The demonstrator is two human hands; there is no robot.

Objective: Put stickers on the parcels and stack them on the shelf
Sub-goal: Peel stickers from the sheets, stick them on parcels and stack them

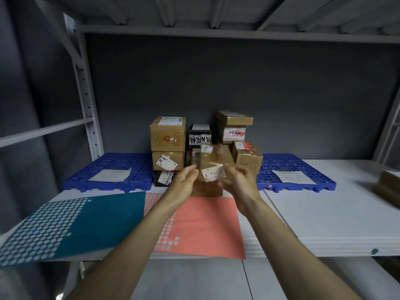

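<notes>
Parcel (213, 164): brown taped box, blurred, held up in front of the stack at frame centre, above the far edge of the red sticker sheet (207, 224). White label (213, 174) on its near face, scribbled digits not readable.

Left hand (185, 180) at the parcel's 9 o'clock side, fingers curled against the box edge. Right hand (240, 180) at its 3 to 5 o'clock, fingers wrapped around the lower right corner, thumb near the label. Both hands gripping the parcel, as far as the blur allows.

Stack (168, 152) sits behind, on the shelf (335, 213) against the grey back wall. At the parcel's 10 o'clock: three boxes in a column, brown on top with a red dot, brown with a tilted white label under it, a dark one at the bottom. At 12 o'clock: a small black-and-white box (200, 135). At 1 o'clock: a brown box (234, 126) with a red-printed label on top of another brown box (249, 156), tilted.

Blue perforated mats on the shelf: one (108, 169) at 9 o'clock, one (296, 172) at 3 o'clock, each carrying a pale paper sheet. Teal sticker sheet (71, 224) at 7 o'clock, mostly used dots on its left part, overhanging the shelf front. Red sheet just beside it, dots left along its left edge only. Another brown item (389, 187) at the far right edge, cut off by the frame.
</notes>
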